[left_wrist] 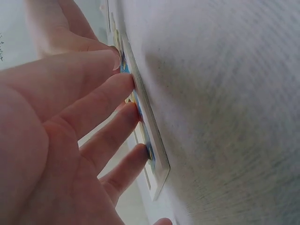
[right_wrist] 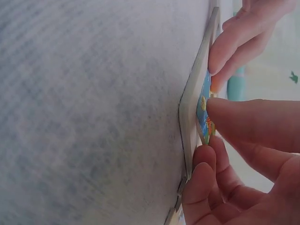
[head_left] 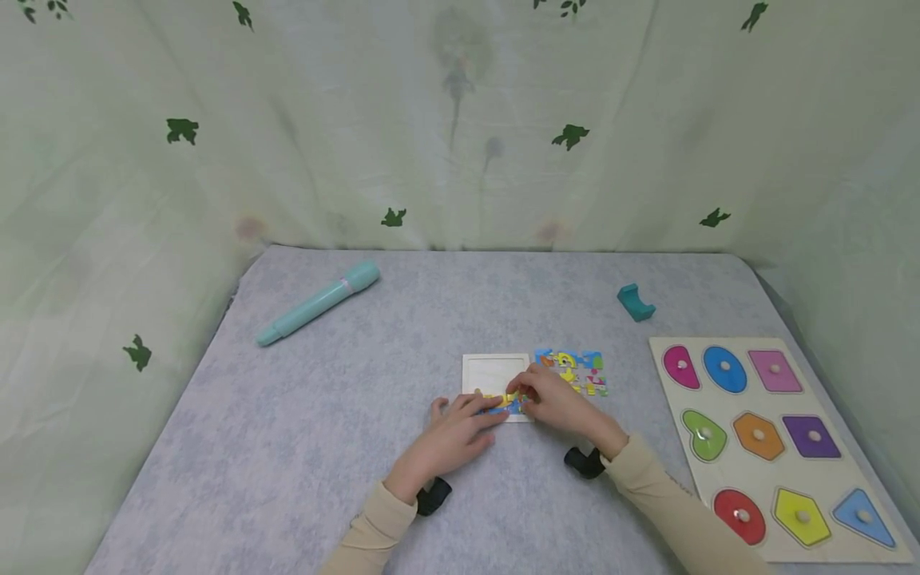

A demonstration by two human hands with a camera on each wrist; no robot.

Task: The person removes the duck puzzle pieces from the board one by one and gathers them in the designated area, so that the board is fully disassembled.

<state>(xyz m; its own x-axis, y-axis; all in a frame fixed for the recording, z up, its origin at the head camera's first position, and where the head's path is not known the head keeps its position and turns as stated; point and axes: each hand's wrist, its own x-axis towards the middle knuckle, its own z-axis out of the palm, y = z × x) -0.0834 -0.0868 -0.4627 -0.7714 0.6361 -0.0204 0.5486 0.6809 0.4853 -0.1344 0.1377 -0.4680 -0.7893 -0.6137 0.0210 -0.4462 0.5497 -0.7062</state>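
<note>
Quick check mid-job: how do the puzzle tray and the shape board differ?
The puzzle tray is much smaller than the shape board.
The puzzle tray is partly filled, with jigsaw pieces along its near side; the shape board holds nine knobbed shapes.
The left hand touches the puzzle tray's pieces; neither hand touches the shape board.
Both lie on the table.

Soft, even brightness; hazy wrist views, with faint shadow on the tabletop (left_wrist: 211, 117)

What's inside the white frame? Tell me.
Blue-and-yellow puzzle pieces lie along its near side; beyond them, the white base shows bare. The left grip and right grip cover parts of the row, so the piece count is hidden.
</note>
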